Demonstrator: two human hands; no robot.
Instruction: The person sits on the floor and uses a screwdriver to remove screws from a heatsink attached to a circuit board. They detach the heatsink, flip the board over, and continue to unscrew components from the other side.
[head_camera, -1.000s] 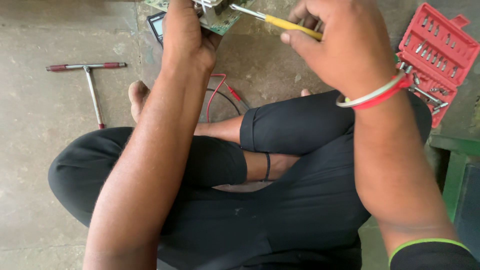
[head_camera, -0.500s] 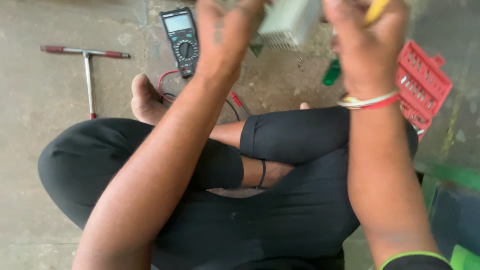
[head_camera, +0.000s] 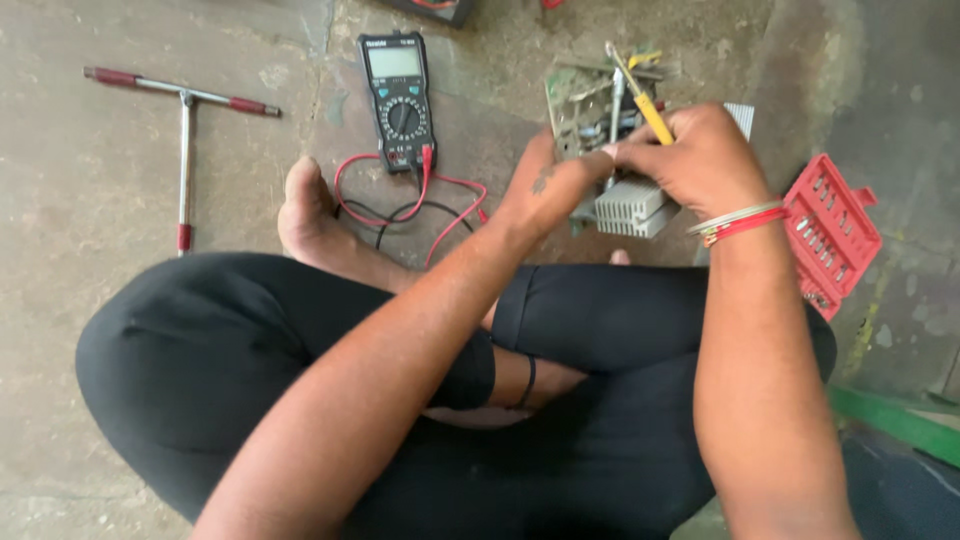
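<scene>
Left hand (head_camera: 545, 195) steadying finned metal circuit board (head_camera: 610, 150), right hand (head_camera: 700, 160) gripping yellow-handled screwdriver (head_camera: 640, 95)

Black multimeter (head_camera: 400, 100) lay face up on the concrete floor (head_camera: 120, 180), its red and black leads (head_camera: 410, 205) looped beside a bare foot, T-handle wrench (head_camera: 183, 125) lay well to the left, red bit case (head_camera: 832, 232) sat open at right.

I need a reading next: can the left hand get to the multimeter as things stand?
Probably yes, once freed. The left hand holds the circuit board; the multimeter lies on the floor just to its left, nothing between them except its red and black leads.
</scene>
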